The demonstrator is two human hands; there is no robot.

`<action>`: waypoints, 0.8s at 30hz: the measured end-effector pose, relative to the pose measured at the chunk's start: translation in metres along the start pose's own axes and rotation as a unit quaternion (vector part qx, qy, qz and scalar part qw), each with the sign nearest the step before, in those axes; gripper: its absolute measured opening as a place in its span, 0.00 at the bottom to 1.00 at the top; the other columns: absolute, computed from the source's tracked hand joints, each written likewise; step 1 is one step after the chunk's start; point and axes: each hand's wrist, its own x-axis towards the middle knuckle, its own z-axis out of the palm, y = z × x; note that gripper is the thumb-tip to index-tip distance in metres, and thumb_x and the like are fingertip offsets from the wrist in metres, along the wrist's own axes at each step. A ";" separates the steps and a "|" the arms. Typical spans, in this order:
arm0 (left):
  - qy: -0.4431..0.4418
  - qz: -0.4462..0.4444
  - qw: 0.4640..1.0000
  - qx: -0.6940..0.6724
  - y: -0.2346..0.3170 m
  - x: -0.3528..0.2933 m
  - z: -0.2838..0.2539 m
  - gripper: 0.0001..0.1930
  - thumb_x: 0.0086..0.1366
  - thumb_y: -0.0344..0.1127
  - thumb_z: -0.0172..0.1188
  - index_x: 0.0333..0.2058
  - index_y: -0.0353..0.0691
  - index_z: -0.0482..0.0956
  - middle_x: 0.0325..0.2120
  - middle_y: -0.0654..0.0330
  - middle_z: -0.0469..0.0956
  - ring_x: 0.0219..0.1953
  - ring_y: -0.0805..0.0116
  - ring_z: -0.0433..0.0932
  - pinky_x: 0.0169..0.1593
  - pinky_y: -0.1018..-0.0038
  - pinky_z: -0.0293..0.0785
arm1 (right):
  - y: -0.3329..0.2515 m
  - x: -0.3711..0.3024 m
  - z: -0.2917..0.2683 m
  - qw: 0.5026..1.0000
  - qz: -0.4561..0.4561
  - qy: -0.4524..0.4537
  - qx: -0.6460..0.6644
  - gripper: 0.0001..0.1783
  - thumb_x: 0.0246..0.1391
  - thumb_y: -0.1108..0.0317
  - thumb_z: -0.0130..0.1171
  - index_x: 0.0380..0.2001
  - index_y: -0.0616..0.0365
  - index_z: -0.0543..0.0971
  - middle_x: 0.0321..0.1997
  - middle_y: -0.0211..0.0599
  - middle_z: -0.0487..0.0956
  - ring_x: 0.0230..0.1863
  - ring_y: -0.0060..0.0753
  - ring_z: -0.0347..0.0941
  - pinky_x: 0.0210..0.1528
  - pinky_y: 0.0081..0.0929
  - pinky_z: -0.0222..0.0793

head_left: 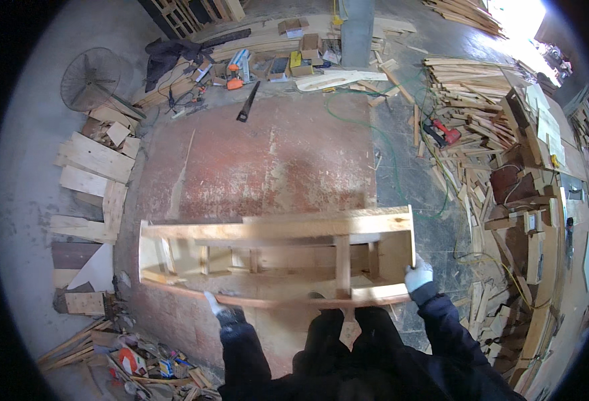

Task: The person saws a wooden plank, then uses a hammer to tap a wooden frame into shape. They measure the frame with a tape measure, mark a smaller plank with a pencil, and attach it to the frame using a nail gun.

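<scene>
A long wooden frame [308, 225], box-like with crosspieces inside, spans the space before my legs. Its near rail is a reddish strip, and the middle looks smeared by motion. My left hand [213, 303], in a pale glove, holds that near rail left of my knees; part of its fingers is hidden. At the frame's right end, my right hand [419, 275], also gloved, grips the end board near its front corner. Both forearms wear dark sleeves.
A worn reddish board [261, 160] covers the floor, with a handsaw [246, 103] at its far edge. A red nail gun [448, 134] lies by scrap wood on the right. A green hose [391, 150] crosses the floor. A fan [91, 79] stands far left.
</scene>
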 end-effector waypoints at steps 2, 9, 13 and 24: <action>-0.043 0.044 0.998 0.000 -0.005 -0.016 -0.011 0.35 0.65 0.68 0.52 0.58 0.45 0.70 0.52 0.51 0.73 0.51 0.54 0.74 0.46 0.48 0.77 | -0.005 0.000 -0.003 0.999 0.036 -0.020 0.030 0.20 0.50 0.74 0.57 0.50 0.57 0.78 0.39 0.54 0.82 0.44 0.55 0.80 0.46 0.42 0.75; -0.063 -0.204 0.923 0.321 0.060 -0.041 0.025 0.35 0.63 0.69 0.54 0.53 0.43 0.75 0.43 0.54 0.80 0.43 0.48 0.79 0.46 0.50 0.78 | -0.029 0.035 -0.005 0.999 0.017 0.013 0.038 0.18 0.49 0.69 0.62 0.46 0.56 0.81 0.39 0.52 0.83 0.43 0.55 0.79 0.48 0.44 0.74; -0.190 0.047 0.701 0.686 0.062 -0.104 0.084 0.22 0.66 0.54 0.58 0.39 0.37 0.80 0.22 0.53 0.80 0.25 0.51 0.79 0.35 0.61 0.78 | -0.025 0.066 -0.005 0.998 0.046 -0.003 0.030 0.17 0.51 0.66 0.61 0.45 0.56 0.81 0.40 0.51 0.83 0.45 0.55 0.79 0.48 0.43 0.73; -0.485 0.171 0.210 0.832 -0.112 -0.184 0.217 0.29 0.54 0.53 0.66 0.50 0.41 0.77 0.42 0.47 0.81 0.47 0.45 0.78 0.49 0.53 0.73 | -0.026 0.055 -0.027 0.989 0.119 -0.089 -0.011 0.22 0.56 0.56 0.60 0.53 0.49 0.77 0.40 0.49 0.82 0.41 0.51 0.80 0.45 0.41 0.76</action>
